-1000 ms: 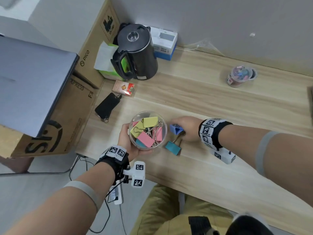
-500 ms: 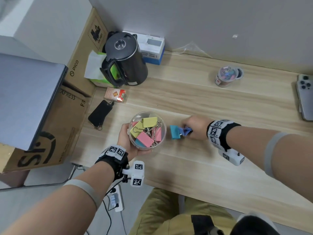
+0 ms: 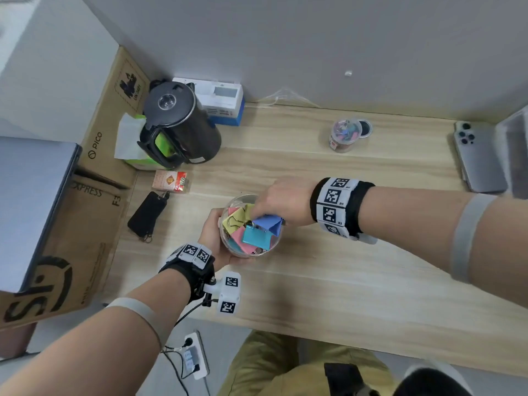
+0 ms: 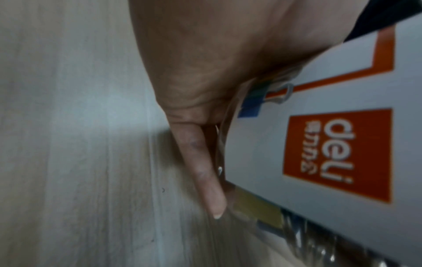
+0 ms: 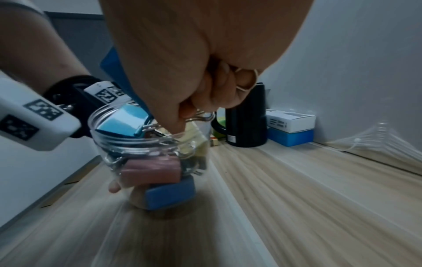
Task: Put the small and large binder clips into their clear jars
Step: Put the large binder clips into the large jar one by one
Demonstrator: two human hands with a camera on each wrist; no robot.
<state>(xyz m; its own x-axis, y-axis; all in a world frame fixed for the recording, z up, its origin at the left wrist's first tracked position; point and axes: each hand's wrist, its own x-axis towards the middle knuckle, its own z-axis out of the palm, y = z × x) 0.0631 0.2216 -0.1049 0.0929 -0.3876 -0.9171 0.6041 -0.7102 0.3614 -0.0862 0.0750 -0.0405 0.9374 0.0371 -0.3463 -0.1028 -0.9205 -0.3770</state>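
Soft even indoor light, faint shadows, wide-angle bending at edges, both wrist views motion-blurred

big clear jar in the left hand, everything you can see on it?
The big clear jar looks like transparent plastic with a threaded neck, open, no lid on. It carries a white and orange label. Inside: large yellow, pink, teal and blue binder clips. The left hand grips its side at the wooden desk's near edge; the right hand holds clips at its mouth.
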